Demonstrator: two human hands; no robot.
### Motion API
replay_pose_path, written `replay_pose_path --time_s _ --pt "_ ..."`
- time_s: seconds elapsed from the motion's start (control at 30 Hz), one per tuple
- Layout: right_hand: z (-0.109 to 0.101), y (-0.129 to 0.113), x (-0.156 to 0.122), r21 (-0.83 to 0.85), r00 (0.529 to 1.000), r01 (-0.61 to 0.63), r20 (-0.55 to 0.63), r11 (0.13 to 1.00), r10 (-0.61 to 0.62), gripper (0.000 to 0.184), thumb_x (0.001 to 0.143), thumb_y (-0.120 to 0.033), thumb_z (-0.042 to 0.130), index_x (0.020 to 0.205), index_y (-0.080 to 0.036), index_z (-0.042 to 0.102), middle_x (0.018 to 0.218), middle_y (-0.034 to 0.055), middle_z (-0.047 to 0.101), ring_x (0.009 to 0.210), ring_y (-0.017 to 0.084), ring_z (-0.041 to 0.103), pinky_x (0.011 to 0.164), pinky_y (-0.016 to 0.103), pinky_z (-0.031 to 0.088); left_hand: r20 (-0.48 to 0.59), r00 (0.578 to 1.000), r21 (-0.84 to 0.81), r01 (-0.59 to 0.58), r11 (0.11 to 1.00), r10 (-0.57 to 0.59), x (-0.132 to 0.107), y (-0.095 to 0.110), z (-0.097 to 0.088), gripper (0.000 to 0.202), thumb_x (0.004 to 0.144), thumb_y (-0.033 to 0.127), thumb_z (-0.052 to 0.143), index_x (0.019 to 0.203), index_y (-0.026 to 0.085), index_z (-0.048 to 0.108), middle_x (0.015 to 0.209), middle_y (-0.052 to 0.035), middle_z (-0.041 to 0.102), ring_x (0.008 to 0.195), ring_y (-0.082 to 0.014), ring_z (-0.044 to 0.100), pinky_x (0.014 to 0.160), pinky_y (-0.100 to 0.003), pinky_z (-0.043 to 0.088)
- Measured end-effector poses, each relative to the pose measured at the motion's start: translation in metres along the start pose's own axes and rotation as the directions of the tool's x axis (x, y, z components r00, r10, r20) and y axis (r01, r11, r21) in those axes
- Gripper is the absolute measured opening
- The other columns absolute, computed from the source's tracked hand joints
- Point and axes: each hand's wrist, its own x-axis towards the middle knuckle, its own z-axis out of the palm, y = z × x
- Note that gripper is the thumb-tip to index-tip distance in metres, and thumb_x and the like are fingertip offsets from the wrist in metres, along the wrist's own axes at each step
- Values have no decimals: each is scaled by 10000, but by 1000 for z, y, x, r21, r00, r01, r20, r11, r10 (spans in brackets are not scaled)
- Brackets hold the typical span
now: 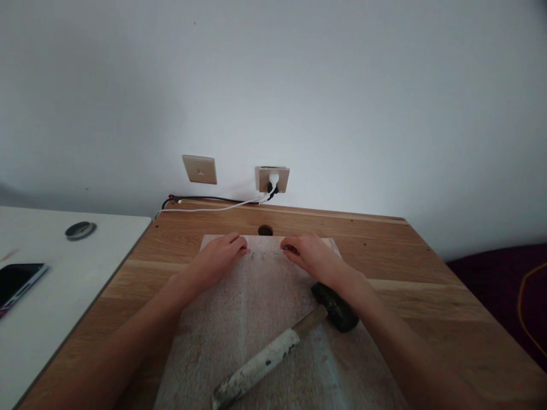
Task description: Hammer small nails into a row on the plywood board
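A pale, worn wooden board [239, 310] lies in front of me. Both hands rest near its far end. My left hand [225, 249] has its fingers curled and pressed together at the board's surface; whatever is in them is too small to see. A short gap away, my right hand [314, 256] is also closed, with a tiny dark bit at its fingertips that I cannot identify. Several small specks or holes mark the board between the hands. A hammer [273, 356] lies diagonally on the board, its dark head beside my right forearm and its white-coated handle towards me.
The board sits on a brown wooden table [410, 307] against a white wall. Behind are a wall socket [273, 180] with plugs, a wall plate [200, 169] and cables [205, 209]. On a white surface [55, 296] at left lie a phone [19, 282] and a grey round object [80, 230].
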Motion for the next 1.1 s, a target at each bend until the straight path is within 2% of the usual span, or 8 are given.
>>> replay_pose_path --time_s 0.1,0.23,0.4,0.6,0.77,0.87,0.97,1.1 --pt "5 -9 7 7 999 23 27 1000 -23 136 994 -135 636 957 -147 765 970 60 785 896 186 712 844 319 514 -35 999 -49 -23 999 21 1 1 -5 247 1046 311 527 1021 176 733 1018 -60 714 947 -194 687 868 -307 541" --pt "5 -15 10 -2 999 37 35 999 -37 156 997 -121 633 908 -138 760 923 58 778 864 184 714 823 321 525 42 994 -34 -100 994 102 4 1 1 231 1037 246 527 1048 188 750 1027 -67 725 970 -199 693 883 -307 540" --pt "-4 -25 11 -5 999 49 -4 999 -49 202 1039 -179 603 978 -144 793 994 101 791 945 215 730 839 295 496 81 985 -19 -150 989 151 9 5 11 262 1039 215 496 1141 190 737 1109 -81 724 1025 -210 699 909 -321 543" --pt "12 -36 23 -23 998 44 47 999 -43 189 1031 -176 630 884 -137 740 881 27 764 845 171 726 838 350 568 59 991 5 -119 993 119 9 10 12 199 1037 232 515 1001 164 698 1016 -74 699 945 -199 686 851 -306 529" --pt "12 -36 24 -17 996 87 35 996 -86 174 1025 -134 617 912 -124 749 970 61 748 887 172 703 858 334 539 6 998 -42 -63 997 63 10 16 17 269 1063 295 469 974 156 681 983 -82 683 914 -206 681 824 -315 524" --pt "4 -35 21 18 993 114 3 993 -114 180 1025 -119 607 990 -115 784 1052 115 736 936 185 689 850 294 490 -23 1000 -122 -23 992 20 14 19 13 288 1058 332 486 974 154 696 986 -84 700 915 -205 680 835 -319 525" --pt "-5 -33 13 64 994 110 -32 992 -108 204 1020 -110 604 984 -118 805 1003 120 739 929 201 683 836 287 464 -39 998 -312 41 949 -56 14 23 12 256 1021 330 554 908 165 714 910 -54 726 854 -179 671 812 -297 518" --pt "-9 -32 -7 168 994 105 -55 980 -97 195 1006 -139 639 1047 -188 823 949 62 761 858 179 684 804 269 471 60 988 -641 145 754 -139 2 29 18 191 956 290 585 961 183 743 814 -10 747 737 -136 660 710 -244 506"
